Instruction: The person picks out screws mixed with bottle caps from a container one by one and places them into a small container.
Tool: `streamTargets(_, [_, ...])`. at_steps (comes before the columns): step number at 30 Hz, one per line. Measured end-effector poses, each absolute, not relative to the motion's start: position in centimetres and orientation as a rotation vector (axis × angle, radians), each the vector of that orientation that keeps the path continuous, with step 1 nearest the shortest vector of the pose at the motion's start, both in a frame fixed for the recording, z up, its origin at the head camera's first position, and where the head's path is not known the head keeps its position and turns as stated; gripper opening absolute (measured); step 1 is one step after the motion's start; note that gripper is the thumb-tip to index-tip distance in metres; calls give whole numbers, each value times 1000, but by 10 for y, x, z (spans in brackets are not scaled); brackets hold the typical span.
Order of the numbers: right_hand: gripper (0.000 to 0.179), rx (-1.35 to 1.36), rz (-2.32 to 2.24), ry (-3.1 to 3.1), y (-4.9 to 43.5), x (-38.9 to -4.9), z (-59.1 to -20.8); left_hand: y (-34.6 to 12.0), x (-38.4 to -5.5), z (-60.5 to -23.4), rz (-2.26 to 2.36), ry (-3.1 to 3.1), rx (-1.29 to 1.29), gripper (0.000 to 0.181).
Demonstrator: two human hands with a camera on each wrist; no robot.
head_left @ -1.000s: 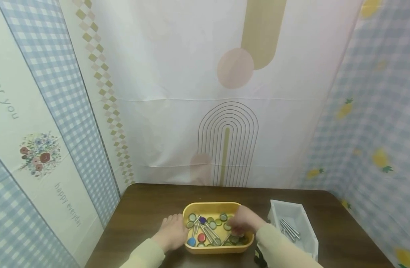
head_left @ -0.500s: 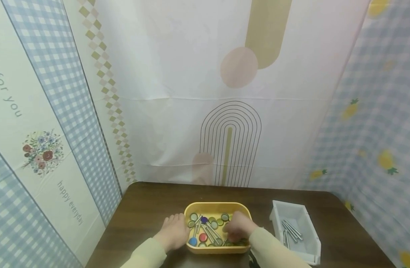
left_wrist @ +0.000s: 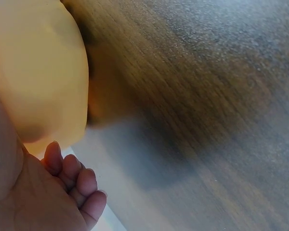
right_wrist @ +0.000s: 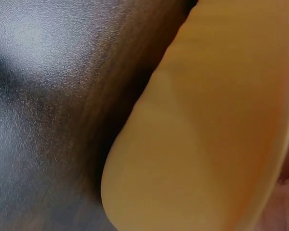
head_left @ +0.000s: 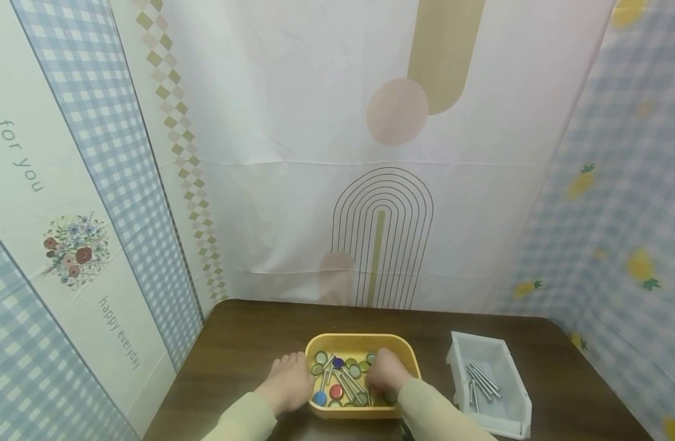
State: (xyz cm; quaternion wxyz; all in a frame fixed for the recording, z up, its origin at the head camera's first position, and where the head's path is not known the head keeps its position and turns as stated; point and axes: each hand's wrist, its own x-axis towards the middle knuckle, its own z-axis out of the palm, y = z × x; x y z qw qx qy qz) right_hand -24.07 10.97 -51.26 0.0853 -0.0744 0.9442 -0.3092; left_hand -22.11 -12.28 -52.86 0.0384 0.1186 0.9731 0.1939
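A yellow tub point(head_left: 365, 413) holds bottle caps and several slim silver metal rods point(head_left: 347, 384). Among the caps are a red one point(head_left: 335, 391), a blue one point(head_left: 319, 399) and a purple one point(head_left: 338, 363). My left hand point(head_left: 290, 381) rests against the tub's left side; the left wrist view shows its fingers point(left_wrist: 86, 180) loosely bent, apart from the tub wall point(left_wrist: 43, 72). Inside the tub's right half, my right hand point(head_left: 387, 370) reaches down with bent fingers. Its fingertips are hidden, and the right wrist view shows mostly the outer wall point(right_wrist: 183, 159).
To the right stands a white bin point(head_left: 505, 424) with several silver rods point(head_left: 483, 380) inside. Both containers sit on a dark wooden table point(head_left: 249, 331). A printed cloth point(head_left: 282, 214) hangs behind it, and checked cloth point(head_left: 607, 245) hangs at the right.
My right hand has moved left and deeper in the tub, from its right edge toward the middle. The left hand stays at the tub's left side. The view has shifted slightly.
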Motion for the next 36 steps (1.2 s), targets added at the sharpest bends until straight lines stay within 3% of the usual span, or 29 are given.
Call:
streamTargets(16, [15, -73, -862, 2856, 101, -243, -516, -123, -220, -529, 613, 2986, 355, 34])
streamTargets(36, [20, 28, -948, 2837, 110, -243, -512, -119, -222, -528, 612, 2972, 318, 32])
